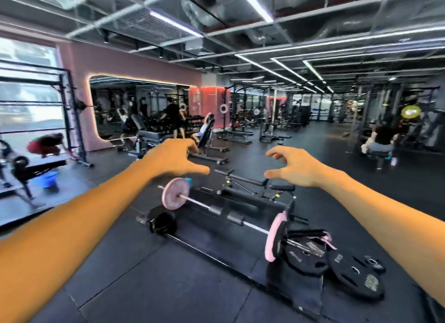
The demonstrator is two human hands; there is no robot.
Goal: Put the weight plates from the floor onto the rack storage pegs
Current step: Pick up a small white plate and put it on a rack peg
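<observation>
Head view shows both your arms stretched out in front of you, neither carrying anything. Your left hand [177, 157] is spread, thumb pointing right and fingers loosely curved in the air. Your right hand [292, 165] mirrors it, fingers hooked a little, thumb toward the left, nothing between them. Both hover well above the floor [168, 274], apart from every plate.

The plates you are after lie low on the right: a pile of black weight plates [354, 273] flat on the floor, overlapping one another, just beside the near end of the barbell [216, 208]. That bar carries a pink plate [273, 236] at the near end and another pink plate [175, 193] at the far end, and a black plate [163, 222] stands below the far end.

I judge you are between carries, reaching toward the next pick-up; no plate is in hand. No storage peg can be made out clearly from here, though a dark rack [69, 115] stands at the left by the window.

The next move calls for dropping down and to the right, getting fingers under the rim of the topmost black plate, and lifting it clear of the others.
</observation>
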